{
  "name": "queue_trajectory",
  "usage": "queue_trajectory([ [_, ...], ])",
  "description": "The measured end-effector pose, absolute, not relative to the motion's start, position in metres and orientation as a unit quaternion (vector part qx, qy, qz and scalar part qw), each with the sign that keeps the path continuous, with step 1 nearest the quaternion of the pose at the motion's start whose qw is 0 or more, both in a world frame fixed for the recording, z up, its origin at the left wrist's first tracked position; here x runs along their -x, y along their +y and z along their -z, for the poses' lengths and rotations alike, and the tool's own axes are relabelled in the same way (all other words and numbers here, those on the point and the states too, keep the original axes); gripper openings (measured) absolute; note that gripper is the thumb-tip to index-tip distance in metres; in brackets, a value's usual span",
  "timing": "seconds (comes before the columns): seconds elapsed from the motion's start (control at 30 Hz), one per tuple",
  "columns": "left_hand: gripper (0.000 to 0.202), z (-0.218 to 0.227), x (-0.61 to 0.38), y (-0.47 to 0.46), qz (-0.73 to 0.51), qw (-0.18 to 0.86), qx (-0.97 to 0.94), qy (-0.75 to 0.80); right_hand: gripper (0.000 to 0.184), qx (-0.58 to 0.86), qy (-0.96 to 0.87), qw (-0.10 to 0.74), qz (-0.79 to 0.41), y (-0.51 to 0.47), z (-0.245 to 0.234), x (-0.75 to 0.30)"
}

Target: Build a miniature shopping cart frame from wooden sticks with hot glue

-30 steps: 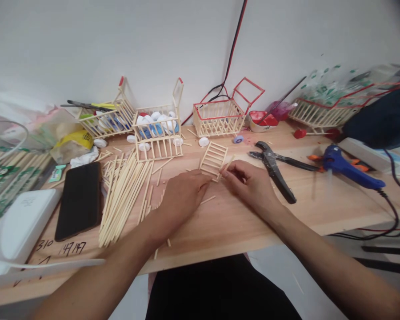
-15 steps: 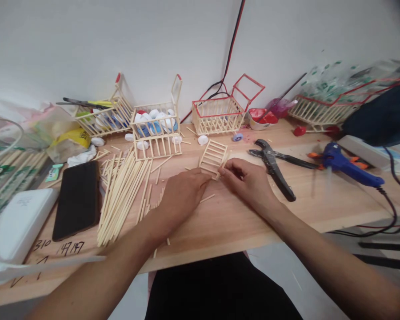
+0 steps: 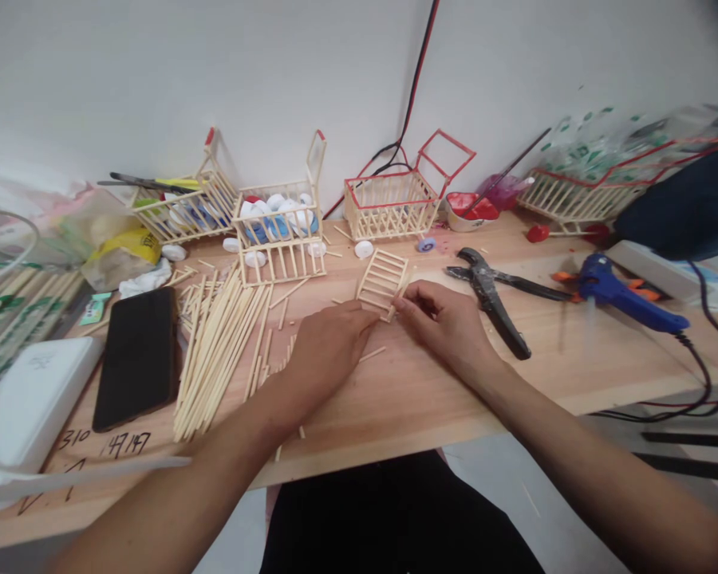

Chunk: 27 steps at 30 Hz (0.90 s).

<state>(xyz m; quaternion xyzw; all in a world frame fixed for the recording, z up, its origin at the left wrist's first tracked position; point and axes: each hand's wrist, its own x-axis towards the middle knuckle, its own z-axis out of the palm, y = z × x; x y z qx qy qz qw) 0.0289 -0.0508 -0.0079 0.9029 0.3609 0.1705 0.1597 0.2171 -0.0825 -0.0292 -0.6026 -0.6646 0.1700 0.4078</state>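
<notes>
A small ladder-like frame of wooden sticks (image 3: 383,279) stands out in the middle of the table, between my hands. My left hand (image 3: 333,339) has its fingertips closed at the frame's near left corner. At the near right corner, my right hand (image 3: 439,315) pinches the frame's edge between thumb and forefinger. A short loose stick (image 3: 372,354) lies just below the frame. To the left of my left hand is a pile of long wooden sticks (image 3: 218,367), with shorter cut pieces beside it.
Behind stand stick-built carts, one with a red rim (image 3: 388,195), another holding bottle caps (image 3: 278,219). Black cutters (image 3: 494,303) and a blue glue gun (image 3: 625,299) with its cord lie at right. A phone (image 3: 136,359) and white power bank (image 3: 41,399) lie left.
Hardly anything differs. Both hands keep their hold at the stick frame; the view has shifted very slightly.
</notes>
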Motion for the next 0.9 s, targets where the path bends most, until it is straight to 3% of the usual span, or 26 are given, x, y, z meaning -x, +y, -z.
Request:
queue_trajectory([
  [0.9, 0.026, 0.0072, -0.0285, -0.0506, -0.167, 0.154, -0.906, 0.357, 0.014, 0.588, -0.693, 0.391, -0.147, -0.0892, 0.0238, -0.2183],
])
